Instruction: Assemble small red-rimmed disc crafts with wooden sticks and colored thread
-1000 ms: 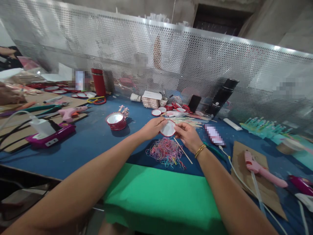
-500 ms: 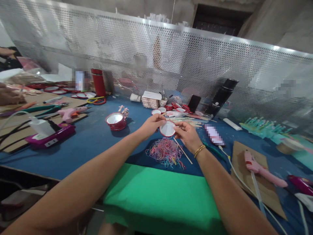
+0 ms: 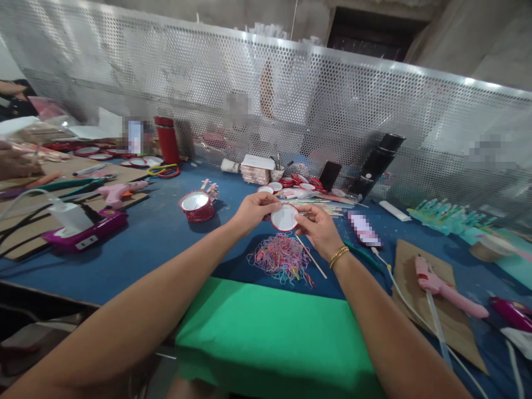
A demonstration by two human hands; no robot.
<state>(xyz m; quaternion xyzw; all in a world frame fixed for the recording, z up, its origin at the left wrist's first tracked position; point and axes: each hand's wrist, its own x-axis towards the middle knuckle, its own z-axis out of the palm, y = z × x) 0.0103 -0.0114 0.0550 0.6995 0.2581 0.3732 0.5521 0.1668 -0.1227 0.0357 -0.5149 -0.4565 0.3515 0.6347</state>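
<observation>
Between my two hands is a round white disc with a red rim, raised above the blue table. My left hand pinches its left edge with thumb and fingers. The opposite edge is gripped by my right hand, which has a gold bracelet at the wrist. Just below the disc lies a tangled heap of pink, purple and blue strings. A thin wooden stick rests beside the heap. To the left stands a stack of similar red-rimmed discs.
A pink glue gun lies on cardboard at the right, its cord nearby. Farther left are a purple power strip and another glue gun. Behind stand a red bottle, a leaning black bottle and a perforated metal panel.
The disc has tilted very slightly between my fingers. Both hands keep their hold in nearly the same place.
</observation>
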